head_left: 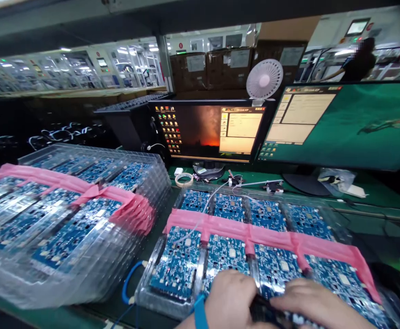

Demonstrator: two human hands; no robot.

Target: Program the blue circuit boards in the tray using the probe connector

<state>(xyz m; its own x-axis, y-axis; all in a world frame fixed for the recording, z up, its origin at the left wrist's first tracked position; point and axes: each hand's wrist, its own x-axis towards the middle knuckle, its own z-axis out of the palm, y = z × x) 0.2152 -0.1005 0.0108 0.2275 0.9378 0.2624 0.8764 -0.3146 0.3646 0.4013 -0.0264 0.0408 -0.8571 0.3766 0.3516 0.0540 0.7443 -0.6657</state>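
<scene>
My left hand (232, 297), with a blue wrist strap (201, 311) at its wrist, is closed at the bottom of the head view. It grips a dark object (263, 310), whose kind I cannot make out because my hands cover most of it. My right hand (311, 301) is closed on the right side of the same object. Both are over the near edge of a clear plastic tray (145, 292). Blue circuit boards (177, 267) lie in its compartments in two rows, with a pink strip (227, 227) across the middle.
On the left stands a stack of clear trays (118, 256) with more boards and pink strips. Behind are two monitors (200, 132), a small white fan (264, 82), a tape roll (184, 179) and cables. A blue cable (128, 281) runs between tray and stack. A person (360, 61) is far right.
</scene>
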